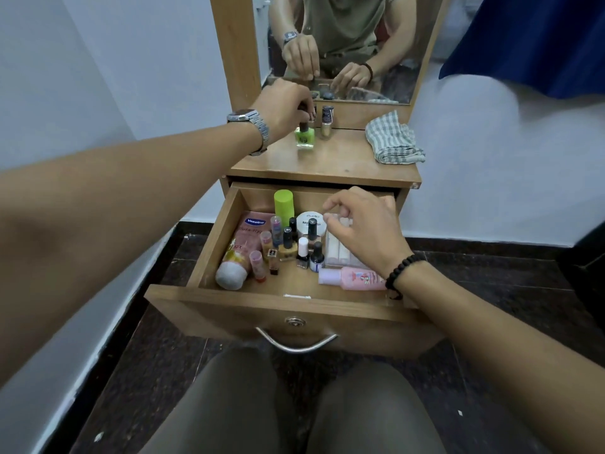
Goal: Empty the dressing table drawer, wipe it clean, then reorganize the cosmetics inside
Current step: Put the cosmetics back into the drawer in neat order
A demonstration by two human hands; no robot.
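We see the drawer (pixel 288 306) pulled open, cosmetics still inside. Our right hand (pixel 366 231) hovers over its right side, fingers loosely curled above a white case (pixel 337 249), holding nothing we can see. Behind the drawer, on the tabletop (pixel 327 162), our left hand (pixel 284 106) pinches the cap of a green nail polish bottle (pixel 305 137), a checked cloth (pixel 393 139) to its right.

A home bedroom corner: a small wooden dressing table (pixel 327 162) with a tall mirror (pixel 343 44) stands against a plain white wall (pixel 491 175). Its open drawer (pixel 294 309) holds nail polish, lotion and other cosmetics. Dark stone floor (pixel 131 339).
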